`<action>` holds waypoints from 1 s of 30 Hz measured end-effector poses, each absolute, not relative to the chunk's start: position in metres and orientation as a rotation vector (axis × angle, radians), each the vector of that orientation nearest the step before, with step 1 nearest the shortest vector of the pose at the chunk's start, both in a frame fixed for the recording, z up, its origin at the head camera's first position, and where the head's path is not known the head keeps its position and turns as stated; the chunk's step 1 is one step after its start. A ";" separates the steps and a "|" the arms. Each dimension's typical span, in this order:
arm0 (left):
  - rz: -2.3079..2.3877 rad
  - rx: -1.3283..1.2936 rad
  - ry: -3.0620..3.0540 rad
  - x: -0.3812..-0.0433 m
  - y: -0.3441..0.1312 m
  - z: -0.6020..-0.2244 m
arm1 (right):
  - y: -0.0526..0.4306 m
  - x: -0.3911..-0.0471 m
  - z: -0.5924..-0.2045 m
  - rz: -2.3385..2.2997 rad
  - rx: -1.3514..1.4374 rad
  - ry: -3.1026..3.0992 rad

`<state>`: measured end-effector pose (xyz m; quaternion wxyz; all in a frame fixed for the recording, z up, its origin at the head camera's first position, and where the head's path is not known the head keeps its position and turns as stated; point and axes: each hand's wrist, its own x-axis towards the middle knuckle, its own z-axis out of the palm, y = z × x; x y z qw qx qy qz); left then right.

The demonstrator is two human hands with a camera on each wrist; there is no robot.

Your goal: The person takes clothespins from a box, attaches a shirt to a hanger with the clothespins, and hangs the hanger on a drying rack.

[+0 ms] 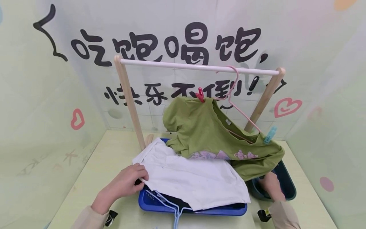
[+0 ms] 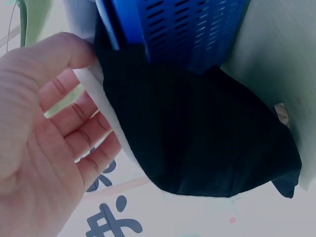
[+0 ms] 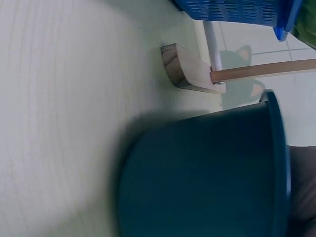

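In the lower left of the head view, the left hand (image 1: 128, 181) pinches the near-left edge of a white garment (image 1: 194, 181) between thumb and fingers. The white garment spreads across the lower middle of the frame, covering most of a blue basket (image 1: 223, 211), whose front rim shows below it. In the left wrist view, black cloth (image 2: 197, 133) fills the centre, lying against the white edge where the thumb presses, with the perforated basket wall above it; whether white and black are one piece, I cannot tell. A light blue hanger (image 1: 177, 212) sits at the bottom centre of the head view, its arms reaching under the white garment. At the lower right, the right hand (image 1: 271, 186) is down in a dark green bin (image 1: 288, 184); its fingers are hidden, so I cannot tell whether they hold anything. The right wrist view shows mainly the bin's outer wall. Right of centre, a green T-shirt (image 1: 197, 127) hangs on a pink hanger (image 1: 243, 113), which is hooked over the white rod (image 1: 183, 65) of a wooden-legged rack. A red clip (image 1: 201, 95) grips one shoulder and a turquoise clip (image 1: 270, 135) the other. The shirt slopes down to the right, its hem over part of the white garment. Basket and bin stand on a pale desk (image 1: 103, 171).
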<state>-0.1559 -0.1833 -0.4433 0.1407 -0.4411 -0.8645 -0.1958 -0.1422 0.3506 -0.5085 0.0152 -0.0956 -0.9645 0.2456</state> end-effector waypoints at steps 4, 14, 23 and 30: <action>-0.620 -1.294 -2.401 -0.159 -0.186 -0.444 | 0.351 -0.137 -0.505 0.806 -0.332 -2.962; -0.647 -1.147 -2.219 -0.162 -0.183 -0.445 | 0.347 -0.117 -0.489 0.799 -0.340 -2.868; -0.729 -1.060 -2.125 -0.163 -0.180 -0.441 | 0.334 -0.091 -0.464 0.843 -0.400 -2.665; -0.734 -1.011 -2.094 -0.165 -0.176 -0.438 | 0.319 -0.076 -0.440 0.868 -0.389 -2.540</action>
